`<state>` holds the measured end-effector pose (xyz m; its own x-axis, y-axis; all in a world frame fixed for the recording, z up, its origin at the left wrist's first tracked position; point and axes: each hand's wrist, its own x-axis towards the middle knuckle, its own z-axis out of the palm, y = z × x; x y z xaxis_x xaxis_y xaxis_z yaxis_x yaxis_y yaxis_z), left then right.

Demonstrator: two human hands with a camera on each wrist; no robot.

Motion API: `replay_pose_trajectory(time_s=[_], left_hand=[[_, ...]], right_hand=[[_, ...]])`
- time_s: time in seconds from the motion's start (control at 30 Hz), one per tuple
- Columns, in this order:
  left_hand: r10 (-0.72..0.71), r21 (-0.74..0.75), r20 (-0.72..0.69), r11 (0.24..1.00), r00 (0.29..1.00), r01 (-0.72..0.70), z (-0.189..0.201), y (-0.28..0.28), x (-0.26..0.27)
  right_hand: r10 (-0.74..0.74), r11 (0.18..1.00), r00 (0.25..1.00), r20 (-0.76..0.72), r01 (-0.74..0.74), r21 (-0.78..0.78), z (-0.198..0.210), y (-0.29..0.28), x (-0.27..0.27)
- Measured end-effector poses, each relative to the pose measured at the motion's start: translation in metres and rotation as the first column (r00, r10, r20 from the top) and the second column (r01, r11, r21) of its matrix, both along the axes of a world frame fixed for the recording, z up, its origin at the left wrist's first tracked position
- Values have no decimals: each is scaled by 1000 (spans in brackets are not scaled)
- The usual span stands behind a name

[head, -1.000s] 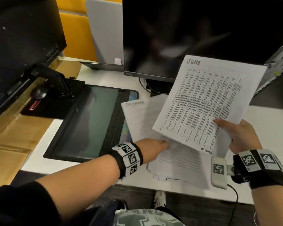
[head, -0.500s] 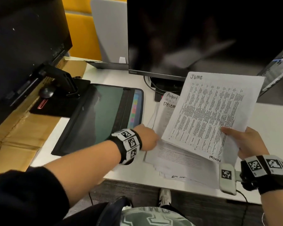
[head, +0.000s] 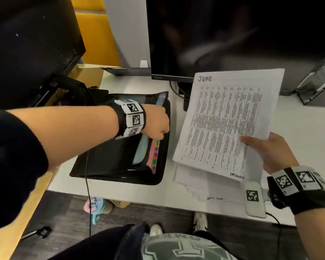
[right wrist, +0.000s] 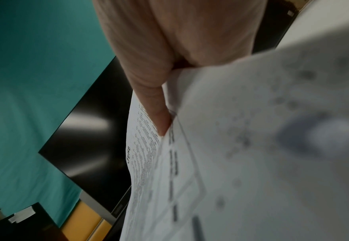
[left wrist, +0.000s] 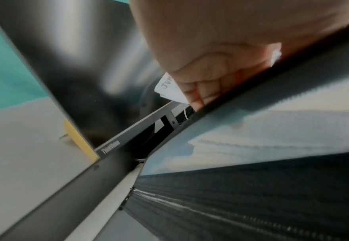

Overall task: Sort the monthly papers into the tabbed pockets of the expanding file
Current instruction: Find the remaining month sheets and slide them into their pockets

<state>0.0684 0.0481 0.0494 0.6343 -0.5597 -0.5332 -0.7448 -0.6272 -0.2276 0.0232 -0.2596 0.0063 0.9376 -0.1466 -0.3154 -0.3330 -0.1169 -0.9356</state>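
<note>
The black expanding file [head: 109, 162] lies on the white desk, left of centre. My left hand [head: 156, 122] curls its fingers round the file's front cover edge [left wrist: 272, 91] and holds it lifted, so the coloured month tabs [head: 154, 154] show along the right side. My right hand [head: 270, 151] pinches a printed sheet headed JUNE [head: 223, 119] by its lower right part, thumb on top [right wrist: 149, 81], held above the stack of remaining papers [head: 204, 182]. The sheet's JUNE corner [left wrist: 167, 88] shows behind my left fingers.
A large dark monitor [head: 233, 34] stands behind the papers, its cable [head: 176, 91] running down by the file. Another dark screen [head: 26, 44] looms at the left. A white tagged device [head: 253, 197] hangs by my right wrist. Bare desk [head: 298, 128] lies to the right.
My left hand left the paper stack, moved left to the file and lifted its cover, exposing the tabs. The right hand still holds the June sheet, now tilted more upright.
</note>
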Motion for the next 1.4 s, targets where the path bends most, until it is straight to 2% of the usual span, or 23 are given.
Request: replay_pose_trajectory(time_s=[0.07,0.13,0.2,0.27,0.47,0.63,0.77,0.93,1.27,1.4], left_hand=[[19,72,-18,997,1000,-18,6,8,0],[-64,251,-30,965,998,69,6,16,-3],[-194,455,-59,868,979,199,-5,20,-7],[-228,508,-59,831,972,226,-9,22,-11],[-254,464,-45,851,966,245,-25,34,-23],[-283,324,38,911,958,256,-25,44,-25],[-316,305,5,904,949,299,-26,47,-25],[-400,310,35,875,916,371,-34,52,-24],[-406,328,-18,861,914,389,-49,42,-22],[-434,238,10,876,901,419,-43,51,-19]], right_hand=[[9,1000,1000,-4,-9,8,-1,1,-1],[13,1000,1000,-7,-14,-5,-3,1,-2],[19,1000,1000,2,-19,-21,-4,0,-4],[17,999,1000,5,-17,-28,-4,0,-7],[-11,1000,1000,25,12,-25,-2,2,-17],[-39,999,999,2,39,-26,-7,2,-18],[-37,999,999,13,37,18,-8,10,-17],[-33,999,999,17,32,42,-11,16,-13],[-43,998,999,9,42,52,-9,13,-15],[-50,998,999,8,50,38,-6,9,-17]])
